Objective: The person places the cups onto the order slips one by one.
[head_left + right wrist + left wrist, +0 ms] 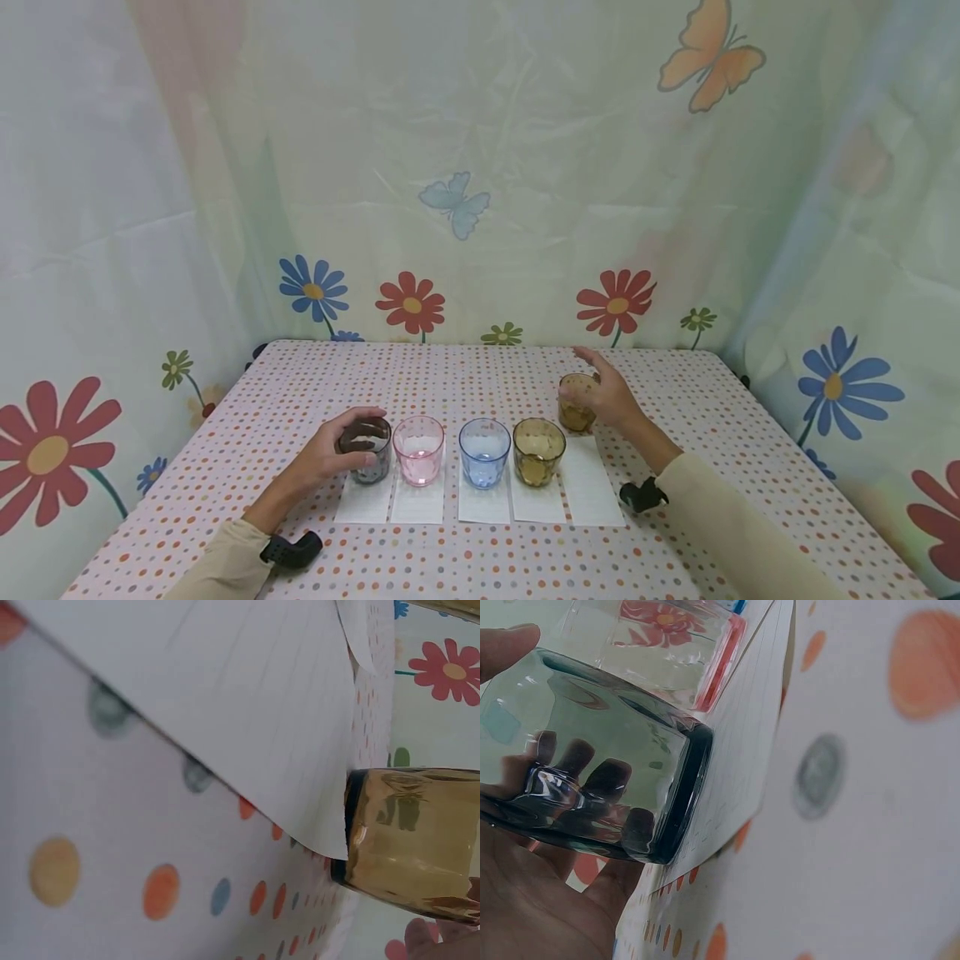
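Note:
In the head view my left hand (333,446) holds a dark grey glass tumbler (372,467) at the left end of a row. In the left wrist view, the fingers show through the wall of this grey glass (607,750), with the thumb (506,649) near the rim. Beyond the row, at the right, my right hand (615,400) is beside an amber glass (576,417), one finger stretched out past the rim. The right wrist view has fingertips (442,941) alongside this amber glass (420,832), whose base is at the end of a white paper slip (247,697).
Between the hands stand a pink glass (418,454), a blue glass (484,454) and a second amber glass (538,454), each on a white paper slip. Dotted cloth (450,558) covers the table. A curtain (480,125) with flowers and butterflies hangs behind.

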Demonstrator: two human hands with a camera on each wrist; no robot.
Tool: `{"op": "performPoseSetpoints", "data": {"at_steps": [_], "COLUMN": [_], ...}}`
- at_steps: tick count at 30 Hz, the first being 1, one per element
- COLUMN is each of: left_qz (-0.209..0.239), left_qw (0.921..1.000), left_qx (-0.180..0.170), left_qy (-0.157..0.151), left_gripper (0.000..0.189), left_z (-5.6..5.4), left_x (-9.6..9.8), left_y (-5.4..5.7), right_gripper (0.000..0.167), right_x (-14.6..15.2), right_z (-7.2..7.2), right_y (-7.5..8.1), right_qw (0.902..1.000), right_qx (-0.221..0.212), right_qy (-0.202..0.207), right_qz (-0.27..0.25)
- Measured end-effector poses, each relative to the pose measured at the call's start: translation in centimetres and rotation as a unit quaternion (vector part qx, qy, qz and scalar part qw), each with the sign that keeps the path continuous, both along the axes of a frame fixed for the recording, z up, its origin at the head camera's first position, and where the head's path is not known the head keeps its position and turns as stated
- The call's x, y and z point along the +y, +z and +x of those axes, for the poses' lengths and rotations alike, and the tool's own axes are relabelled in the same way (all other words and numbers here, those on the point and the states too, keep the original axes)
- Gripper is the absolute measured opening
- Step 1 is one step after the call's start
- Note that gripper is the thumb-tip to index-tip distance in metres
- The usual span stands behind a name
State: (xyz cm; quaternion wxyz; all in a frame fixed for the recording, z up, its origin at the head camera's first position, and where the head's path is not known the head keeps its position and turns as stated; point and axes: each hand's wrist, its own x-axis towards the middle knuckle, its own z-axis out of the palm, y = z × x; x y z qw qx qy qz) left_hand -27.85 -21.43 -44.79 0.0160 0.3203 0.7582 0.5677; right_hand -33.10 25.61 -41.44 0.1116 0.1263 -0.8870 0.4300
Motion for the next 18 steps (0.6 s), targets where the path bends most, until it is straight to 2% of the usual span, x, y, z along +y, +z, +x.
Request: {"op": "performPoseSetpoints", "data": {"at_steps": [8, 18], "left_qz": [-0.003, -0.008], "left_qw": [0.9999, 1.0000], "left_qx": [0.006, 0.003], "left_qy": [-0.010, 0.001], "left_gripper": [0.058, 0.060], "left_z": [-0.1, 0.0], "left_x": [-0.2, -0.1], "left_y": [-0.1, 0.0], "right_gripper": [0.095, 0.087], "right_x": [0.2, 0.4], "right_z": [-0.4, -0.6], "right_y": [-1.0, -1.4], "right_qw": [0.9998, 0.9992], "right_qx": [-0.015, -0.031], "right_qy": [0.012, 0.018], "right_qz": [-0.001, -0.019]}}
